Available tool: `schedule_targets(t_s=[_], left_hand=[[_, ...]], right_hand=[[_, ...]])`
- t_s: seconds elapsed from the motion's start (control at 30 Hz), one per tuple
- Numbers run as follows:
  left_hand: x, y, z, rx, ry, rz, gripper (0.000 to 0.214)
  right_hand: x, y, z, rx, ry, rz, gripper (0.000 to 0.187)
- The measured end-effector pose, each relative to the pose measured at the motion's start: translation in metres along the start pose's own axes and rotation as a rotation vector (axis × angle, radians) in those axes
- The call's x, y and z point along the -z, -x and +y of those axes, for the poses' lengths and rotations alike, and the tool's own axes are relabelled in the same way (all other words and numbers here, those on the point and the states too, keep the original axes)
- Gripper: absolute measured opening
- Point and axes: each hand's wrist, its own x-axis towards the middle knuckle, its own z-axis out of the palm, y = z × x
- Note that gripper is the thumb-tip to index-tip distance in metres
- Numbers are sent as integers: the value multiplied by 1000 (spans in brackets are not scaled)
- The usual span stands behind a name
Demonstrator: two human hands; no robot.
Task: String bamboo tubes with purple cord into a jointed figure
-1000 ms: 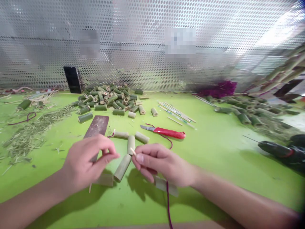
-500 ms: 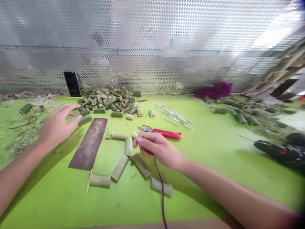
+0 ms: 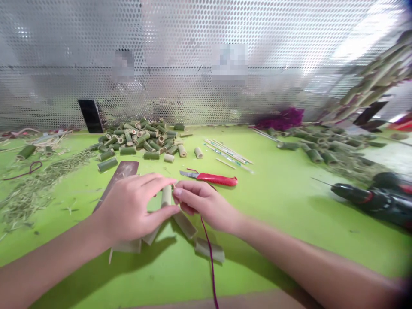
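Observation:
My right hand (image 3: 206,201) is closed in a pinch. At its fingertips shows the small pale end of a stick, and a dark purple cord (image 3: 211,257) hangs from under the hand toward the front edge. My left hand (image 3: 135,208) is open, its thumb and fingers spread just left of the right fingertips. Beneath the hands lie cut bamboo tubes: an upright tube (image 3: 166,196), a slanted tube (image 3: 185,224), and a lower right tube (image 3: 209,249). A lower left tube (image 3: 127,246) is partly covered by my left hand.
A red utility knife (image 3: 217,179) lies beyond my right hand. Sandpaper (image 3: 125,169) is partly behind my left. A bamboo pile (image 3: 141,137), thin sticks (image 3: 228,151) and a phone (image 3: 91,116) are farther back. A drill (image 3: 370,197) lies at right, its bit pointing left.
My left hand has moved right, from near the bamboo pile to beside my right fingertips, now covering part of the tubes. My right hand keeps its pinch. The view has shifted slightly.

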Motion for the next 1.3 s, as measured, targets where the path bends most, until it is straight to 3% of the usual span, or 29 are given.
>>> schedule_targets(t_s=[0.1,0.17,0.23,0.33,0.43,0.6,0.73,0.87,1.13,1.23,1.3], left_hand=[[13,10,-24,80,-68,-31,40],[25,18,-47,218,-147,-104,47],[37,29,-69,352,-173,-233,51],[46,46,-93,428,-113,-465,62],[44,59,-101,429,-39,-582,84],[37,72,-101,401,-12,-598,104],[37,77,-102,435,14,-581,110],[41,76,-104,440,-10,-519,110],[57,88,-135,540,-262,-390,85],[59,91,-143,510,-271,-334,70],[59,90,-141,515,-239,-337,66]], right_hand=[[4,2,-1,103,328,107,40],[8,2,-3,164,573,61,42],[10,-1,-5,201,749,-26,44],[7,-12,-17,226,922,-96,40],[-8,-33,-37,223,1035,-211,36],[-44,-81,-57,234,1106,-445,38],[-54,-109,-58,220,1191,-477,39],[-27,-114,-57,215,1190,-314,42],[59,-73,-25,191,1151,-138,56],[71,-68,-11,158,1162,-108,59],[67,-70,-10,137,1161,-117,54]])
